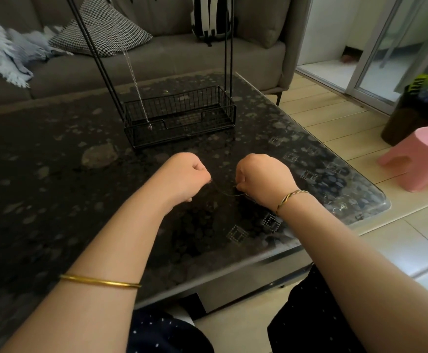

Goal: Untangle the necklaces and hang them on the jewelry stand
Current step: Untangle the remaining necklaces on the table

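A thin dark necklace chain point(224, 191) sags between my two hands just above the dark table point(55, 174). My left hand point(185, 174) pinches one end with curled fingers. My right hand point(264, 178) pinches the other end, fingers curled under. Behind them stands the black wire jewelry stand point(179, 115) with a basket base and tall rods that run out of the top of the view. A silver necklace point(136, 82) with a small pendant hangs from the stand down to the basket's left front corner.
A grey sofa point(182, 54) with a houndstooth cushion point(100, 29), a blue fringed blanket point(6, 52) and a striped bag lies behind the table. A pink stool point(419, 156) stands on the tiled floor to the right. The table's front edge is near my knees.
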Action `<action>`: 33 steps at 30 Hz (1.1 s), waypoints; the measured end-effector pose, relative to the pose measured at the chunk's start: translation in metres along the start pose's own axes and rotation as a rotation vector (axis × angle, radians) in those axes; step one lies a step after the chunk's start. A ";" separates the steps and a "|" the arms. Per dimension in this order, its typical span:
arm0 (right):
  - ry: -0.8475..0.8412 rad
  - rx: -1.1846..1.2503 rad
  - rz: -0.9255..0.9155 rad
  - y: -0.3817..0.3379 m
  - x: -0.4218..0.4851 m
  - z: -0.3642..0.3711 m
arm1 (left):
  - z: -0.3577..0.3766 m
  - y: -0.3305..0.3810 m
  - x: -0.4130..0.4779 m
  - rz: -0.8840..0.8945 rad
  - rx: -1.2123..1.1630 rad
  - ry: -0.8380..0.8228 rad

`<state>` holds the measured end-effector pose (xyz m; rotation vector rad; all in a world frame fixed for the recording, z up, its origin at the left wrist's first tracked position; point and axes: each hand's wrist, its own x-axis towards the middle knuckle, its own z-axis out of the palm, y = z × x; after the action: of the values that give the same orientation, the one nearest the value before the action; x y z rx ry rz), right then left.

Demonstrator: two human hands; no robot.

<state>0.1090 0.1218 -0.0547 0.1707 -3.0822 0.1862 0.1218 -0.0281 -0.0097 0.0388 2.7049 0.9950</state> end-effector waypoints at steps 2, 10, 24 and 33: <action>0.012 -0.007 -0.011 0.000 -0.001 0.003 | -0.001 -0.001 0.000 0.026 -0.007 0.028; 0.154 1.144 0.227 0.001 -0.012 -0.027 | -0.006 -0.002 -0.001 0.220 -0.072 0.305; -0.006 1.870 0.194 -0.012 -0.028 -0.044 | -0.003 0.005 -0.001 0.401 -0.132 0.372; 0.110 1.498 0.199 -0.019 -0.025 -0.026 | -0.006 0.001 -0.002 0.393 -0.107 0.345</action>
<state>0.1368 0.1092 -0.0279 -0.1124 -2.1244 2.2444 0.1227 -0.0310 -0.0039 0.4308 3.0188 1.3655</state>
